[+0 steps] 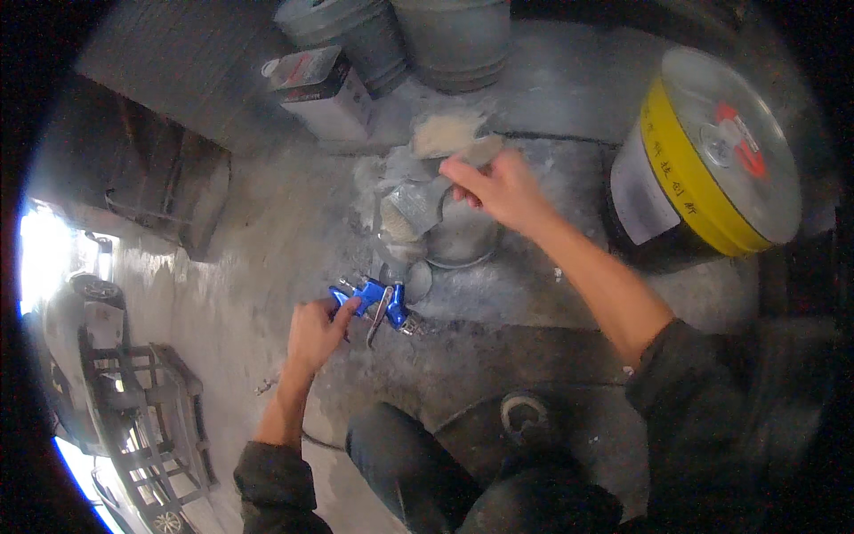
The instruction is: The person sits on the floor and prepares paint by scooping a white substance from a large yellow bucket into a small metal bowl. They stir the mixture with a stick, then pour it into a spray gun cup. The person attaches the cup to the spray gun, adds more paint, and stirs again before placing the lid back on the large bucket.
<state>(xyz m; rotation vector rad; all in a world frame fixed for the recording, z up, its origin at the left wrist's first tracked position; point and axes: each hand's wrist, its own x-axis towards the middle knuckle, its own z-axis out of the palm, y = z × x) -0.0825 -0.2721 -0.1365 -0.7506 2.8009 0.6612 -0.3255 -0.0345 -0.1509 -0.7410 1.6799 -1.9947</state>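
In my left hand is a blue spray gun, held by its handle end just above the floor, with its metal trigger lever facing me. My right hand is closed, thumb against fingers, over a round grey container. A thin pale flat piece shows at its fingertips; its kind is too blurred to tell. Beside that hand lie a crumpled clear plastic piece and a dusty pale lump. A tan patch lies beyond the fingers.
A big drum with a yellow band stands at the right. At the back are a rectangular can and two grey buckets. A dark box-like object is at the left, with a slatted rack nearer me. My knee is below.
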